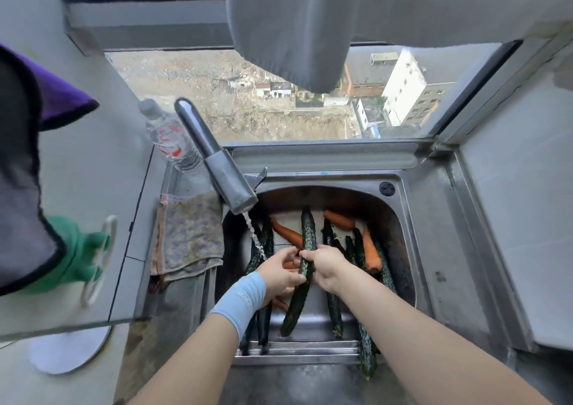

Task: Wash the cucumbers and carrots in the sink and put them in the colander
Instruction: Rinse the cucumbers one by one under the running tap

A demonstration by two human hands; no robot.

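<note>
A long, dark green cucumber (308,231) with bumpy, prickly skin is held at a slant over the middle of the stainless-steel sink (406,206). Its far tip points at the back wall and its near tip sits low over the basin floor. Both hands grip it at mid-length: the left hand (279,271) pinches it from the left between curled fingertips and thumb, and the right hand (327,265) has its fingers and thumb wrapped round it from the right. A smooth pale blue wrist sleeve (240,299) covers the left wrist.

The basin is a rounded rectangle of dull, scuffed metal. In it lie the other cucumbers (334,308), slim and knobbly, mostly lengthwise along the left and right sides, one reaching over the near rim. Among them are smooth, tapered orange carrots (371,249), two at the far right and one at the far left that runs behind the held cucumber.

A thick cylindrical metal tap (217,159) reaches in from the far left, and a thin stream of water (255,239) falls just left of the left hand. Flat metal bars (297,350) cross the near edge.

Left of the sink a worn, mottled rag (189,231) drapes over the counter edge, and beyond it is a clear ribbed plastic bottle (169,135) with a red label. At the near left a green rubber glove (77,256) and a black-edged purple cloth (59,101) hang in front of a cupboard, hiding part of it. Soft grey fabric (288,26) hangs down across the top of the window (217,110)
</note>
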